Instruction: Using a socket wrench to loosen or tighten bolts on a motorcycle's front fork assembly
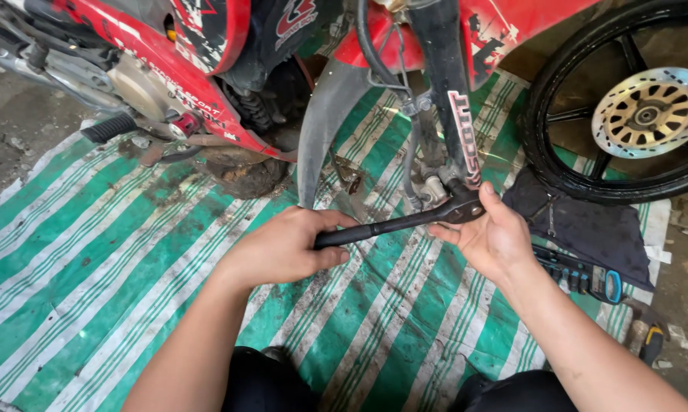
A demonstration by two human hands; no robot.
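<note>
Left hand: the left hand (283,248) is closed in a fist around the near end of the ratchet wrench (393,225), thumb laid over the grip.
Right hand: the right hand (490,236) is half open, palm cupped under the wrench's head, thumb pressed on top of it.
Wrench: a long black tool, running from the left fist up and to the right; its head sits at the bottom end of the fork leg (454,114), touching the fitting there.
Fork: a black leg that comes down from the top of the view, with a grey cable (412,164) just left of it.
Mudguard: a grey mudguard (325,126) curves down to the left of the fork, near the left hand.
Motorcycle: red bodywork (141,49) fills the far left, with a black footpeg (109,127) sticking out toward the left.
Wheel: a black wheel (546,164) with a silver brake disc (649,111) lies at the far right.
Ground: a green and white striped tarp (92,267) lies under everything.
Right side: a dark cloth (588,229) lies on the tarp beyond the right hand, with a socket rail (580,275) at its near edge.
</note>
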